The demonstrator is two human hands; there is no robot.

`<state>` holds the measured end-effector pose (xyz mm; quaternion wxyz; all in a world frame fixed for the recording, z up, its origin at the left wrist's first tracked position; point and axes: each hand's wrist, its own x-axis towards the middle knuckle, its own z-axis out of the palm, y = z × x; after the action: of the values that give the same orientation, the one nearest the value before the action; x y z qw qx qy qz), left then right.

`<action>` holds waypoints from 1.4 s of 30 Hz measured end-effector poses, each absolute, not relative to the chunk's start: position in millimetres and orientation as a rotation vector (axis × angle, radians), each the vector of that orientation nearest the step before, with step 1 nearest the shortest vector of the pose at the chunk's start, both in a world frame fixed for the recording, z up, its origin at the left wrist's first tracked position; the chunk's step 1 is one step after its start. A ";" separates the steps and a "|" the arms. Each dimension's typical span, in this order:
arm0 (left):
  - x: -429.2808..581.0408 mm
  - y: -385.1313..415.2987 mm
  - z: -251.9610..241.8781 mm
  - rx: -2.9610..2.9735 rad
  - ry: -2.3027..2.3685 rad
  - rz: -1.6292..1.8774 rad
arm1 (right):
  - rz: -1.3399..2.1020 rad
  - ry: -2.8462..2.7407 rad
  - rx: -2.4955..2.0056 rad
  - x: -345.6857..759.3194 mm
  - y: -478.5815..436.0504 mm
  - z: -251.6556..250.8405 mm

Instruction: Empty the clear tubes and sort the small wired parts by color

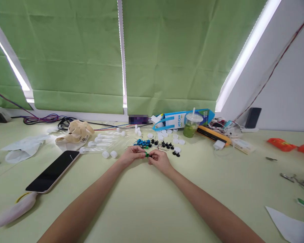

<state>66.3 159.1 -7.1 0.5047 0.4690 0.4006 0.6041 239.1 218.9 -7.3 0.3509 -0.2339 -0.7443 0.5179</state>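
Fingertip to fingertip, my two hands meet over the middle of the table. A small shiny green piece [147, 155] shows between them, too small to make out its exact kind. My left hand [131, 156] pinches it from the left with thumb and forefinger. From the other side, the closed fingers of my right hand [161, 161] grip it too. Just beyond lie a heap of small blue pieces [143, 143], several black pieces with round flat heads [167, 145] and thin metal pins. White round caps [176, 141] are scattered behind and to the right.
Clear tubes with white caps [105, 141] lie left of the heap. A phone [53, 171] and a beige cloth bag [76, 131] are further left. At the back stand a lidded cup of green drink [190, 128] and a blue-white bag [176, 120]; an orange-black device [212, 135] lies rightward.
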 end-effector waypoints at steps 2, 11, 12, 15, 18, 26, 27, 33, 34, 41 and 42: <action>66.8 159.0 -6.8 1.142 0.973 1.457 | 1.372 -1.929 -0.622 239.3 219.2 -7.0; 69.4 158.1 -5.5 1.209 0.992 1.442 | 1.481 -1.921 -0.665 241.0 216.9 0.7; 69.5 157.9 -5.3 1.217 0.996 1.439 | 1.496 -1.922 -0.666 241.1 216.6 1.3; 69.7 157.4 -4.3 1.239 1.008 1.430 | 1.532 -1.930 -0.668 241.7 216.3 3.0; 70.2 156.7 -2.9 1.251 1.009 1.425 | 1.548 -1.942 -0.667 242.4 216.7 4.2; 71.7 154.8 -0.3 1.272 1.007 1.401 | 1.537 -1.978 -0.647 242.0 218.6 3.5; 71.8 154.7 -0.3 1.273 1.007 1.399 | 1.534 -1.973 -0.652 241.7 218.3 3.2; 71.5 155.3 -1.2 1.269 1.011 1.397 | 1.541 -1.940 -0.665 239.5 217.8 1.2; 71.4 155.3 -1.1 1.269 1.012 1.396 | 1.545 -1.939 -0.660 239.3 218.2 0.9; 71.4 154.0 1.5 1.278 1.012 1.394 | 1.556 -1.967 -0.641 240.2 221.5 -0.1; 71.5 153.9 1.6 1.278 1.013 1.392 | 1.558 -1.974 -0.641 240.5 221.7 0.0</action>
<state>71.5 153.9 1.6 0.4783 0.5235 0.4148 0.5702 240.5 221.7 0.0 0.2700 -0.2379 -0.7324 0.5780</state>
